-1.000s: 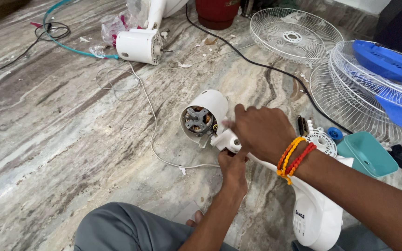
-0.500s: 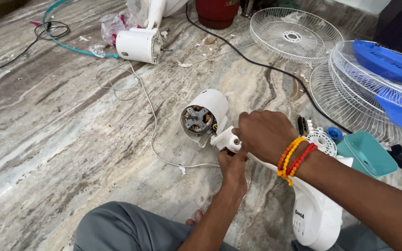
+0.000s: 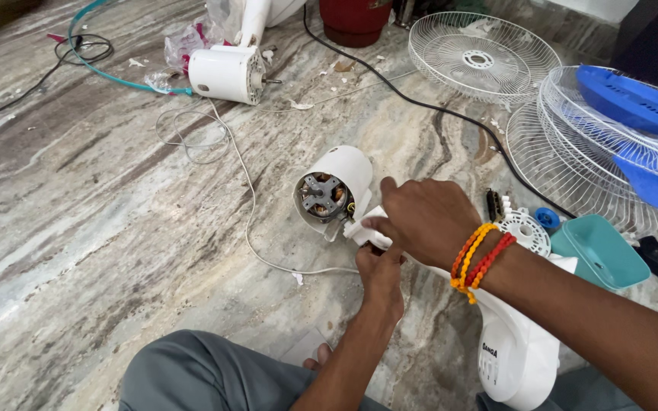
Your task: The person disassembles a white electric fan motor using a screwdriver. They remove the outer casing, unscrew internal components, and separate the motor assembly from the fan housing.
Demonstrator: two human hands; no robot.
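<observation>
A white fan motor housing (image 3: 336, 186) lies on the marble floor with its open end showing copper windings. It joins a white neck piece (image 3: 365, 230) that runs to the white fan stand body (image 3: 515, 354). My left hand (image 3: 381, 268) grips the neck piece from below. My right hand (image 3: 424, 217), with orange and red bead bands on the wrist, is closed over the neck piece from above, right beside the motor. The joint itself is hidden under my fingers.
A second white motor (image 3: 226, 74) lies at the back left beside a thin white cord (image 3: 245, 202). Wire fan grilles (image 3: 481, 53), a blue blade (image 3: 634, 103), a teal tray (image 3: 599, 251), a black cable (image 3: 436, 106) and a red bucket (image 3: 356, 19) sit around. My grey-trousered knee (image 3: 199, 377) is in front.
My right hand has shifted slightly right and down along the neck piece. The motor housing and my left hand stay about where they were.
</observation>
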